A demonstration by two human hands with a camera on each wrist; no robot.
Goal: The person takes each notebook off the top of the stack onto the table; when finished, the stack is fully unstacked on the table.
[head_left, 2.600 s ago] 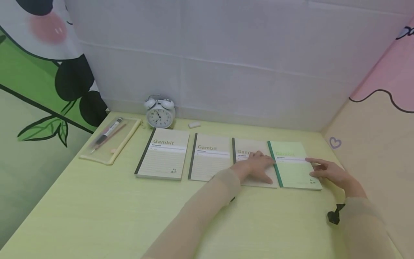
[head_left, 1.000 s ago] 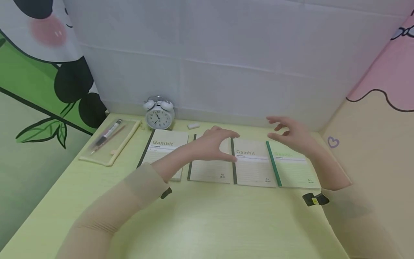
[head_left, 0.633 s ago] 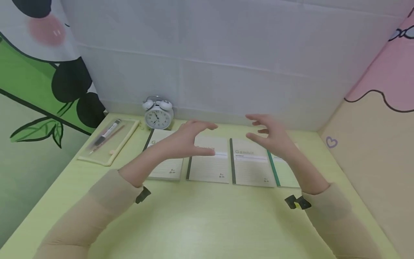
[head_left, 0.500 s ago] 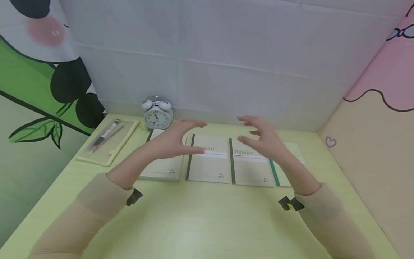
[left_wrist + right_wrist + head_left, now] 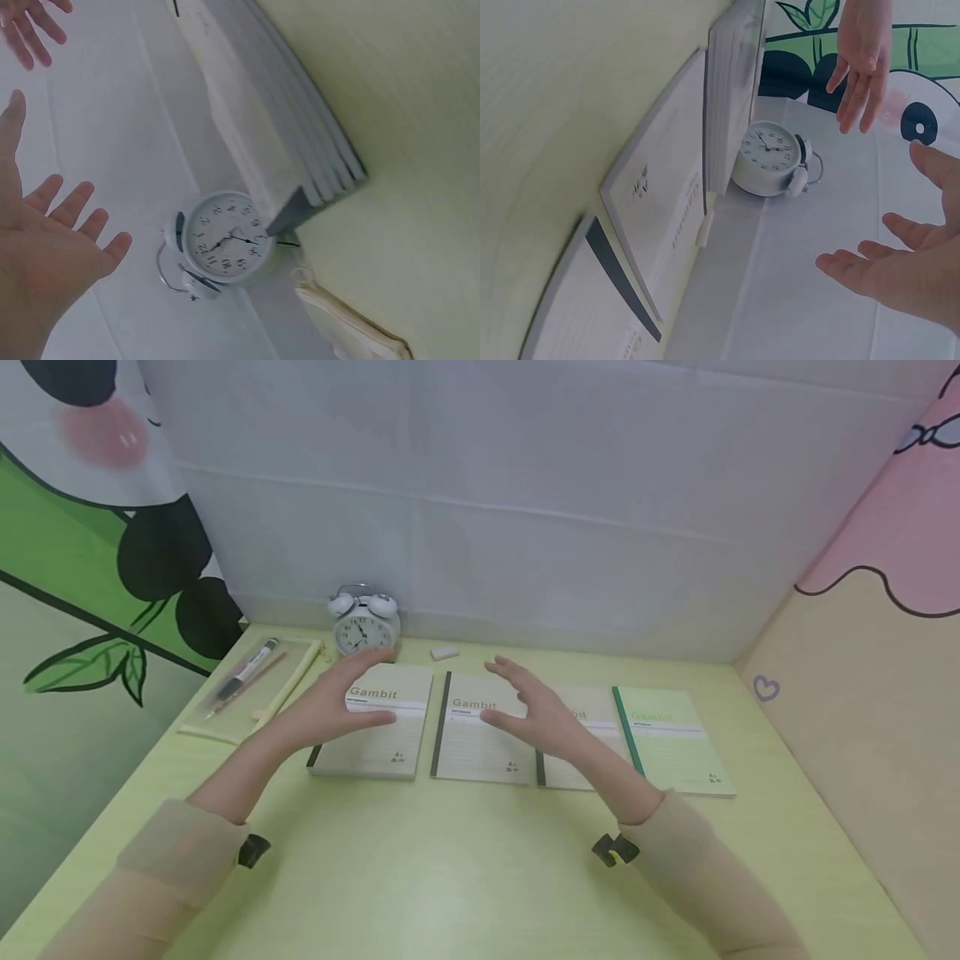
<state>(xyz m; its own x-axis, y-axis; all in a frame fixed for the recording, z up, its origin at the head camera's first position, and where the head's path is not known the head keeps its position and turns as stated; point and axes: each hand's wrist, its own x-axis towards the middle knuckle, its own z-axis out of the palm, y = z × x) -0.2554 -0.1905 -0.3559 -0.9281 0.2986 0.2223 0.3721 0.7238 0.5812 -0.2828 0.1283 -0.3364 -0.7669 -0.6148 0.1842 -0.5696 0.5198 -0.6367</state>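
Observation:
My left hand hovers over the leftmost notebook stack, fingers spread from the thumb, holding nothing. In the left wrist view this stack shows several notebooks lying on one another. My right hand hangs above the second notebook and partly covers the third notebook; it holds nothing either. The right wrist view shows a gap between the right hand and the second notebook. At the right end of the row lies a green notebook with a dark green spine.
A white twin-bell alarm clock stands behind the stack. Left of it lies a translucent zip pouch with a marker and a thin pencil-like stick inside. A white eraser-like block lies near the back wall.
My hands have left the third and green notebooks, risen, and moved left. The left hand is now above the stack, the right above the second notebook. The notebooks look unmoved.

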